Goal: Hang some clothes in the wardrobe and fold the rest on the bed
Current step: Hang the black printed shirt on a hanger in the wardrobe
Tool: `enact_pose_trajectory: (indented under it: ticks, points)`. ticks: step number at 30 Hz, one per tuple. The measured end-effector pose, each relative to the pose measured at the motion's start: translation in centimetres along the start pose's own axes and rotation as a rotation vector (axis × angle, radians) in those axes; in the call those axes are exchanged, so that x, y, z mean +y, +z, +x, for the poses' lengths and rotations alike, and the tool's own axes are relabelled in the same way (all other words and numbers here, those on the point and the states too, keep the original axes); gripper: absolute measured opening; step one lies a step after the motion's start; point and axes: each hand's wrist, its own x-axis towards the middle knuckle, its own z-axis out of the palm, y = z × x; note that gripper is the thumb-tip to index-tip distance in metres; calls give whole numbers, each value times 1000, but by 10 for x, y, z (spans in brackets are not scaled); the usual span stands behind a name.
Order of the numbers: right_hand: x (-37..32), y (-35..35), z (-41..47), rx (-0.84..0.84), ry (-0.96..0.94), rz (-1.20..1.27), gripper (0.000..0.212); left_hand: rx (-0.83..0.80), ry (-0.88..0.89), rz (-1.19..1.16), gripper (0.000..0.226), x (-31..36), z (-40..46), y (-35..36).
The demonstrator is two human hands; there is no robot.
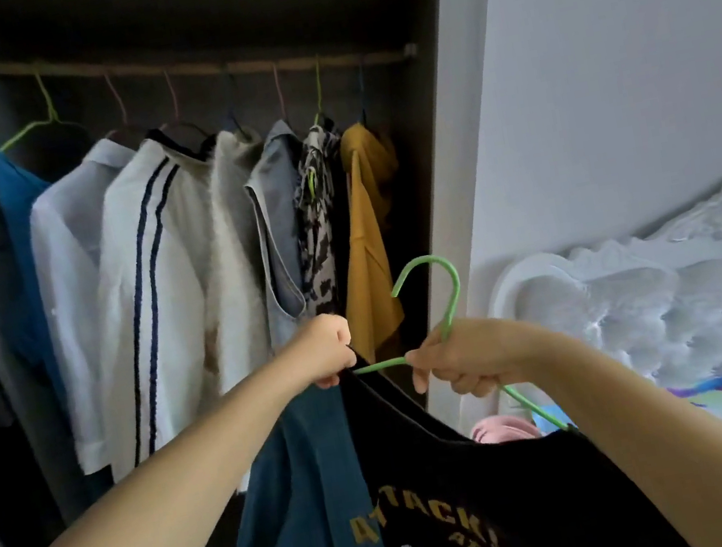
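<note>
The right hand [466, 363] closes its grip on the green hanger [444, 306] below the hook. The left hand [330, 356] pinches the black T-shirt [484, 492] at the shoulder, in front of the open wardrobe. Step in hand: seating the shirt on the hanger. Next move: hook it over the rail [193, 69], probably in the gap beside the yellow garment [368, 243].

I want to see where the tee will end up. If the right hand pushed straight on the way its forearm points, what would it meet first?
Probably the mustard top at the right end of the rail, though depth is unclear. The right hand holds the green hanger.
</note>
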Motion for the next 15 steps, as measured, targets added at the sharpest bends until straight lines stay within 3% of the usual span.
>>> enact_pose_trajectory:
  ticks: [3,6,7,9,11,13,15]
  points:
    - [3,-29,-14,40,-61,193,22,-47,10,-43,12,-9,1,-23]
    - [-4,-48,-30,26,-125,244,19,-168,296,-18,43,-10,-3,-38]
    - [-10,-49,-32,2,-150,249,21,-173,417,36,43,-5,-5,-32]
    - [-21,-49,-37,-9,-217,286,26,-66,556,16,22,6,-4,-13]
    - [-29,-51,-52,11,-249,374,30,85,599,-97,30,10,6,-5]
    - [-22,-56,-73,65,-206,221,37,161,584,-111,35,8,21,-8]
    - [-6,-56,-99,170,-93,-242,30,207,540,-135,34,0,35,-12]
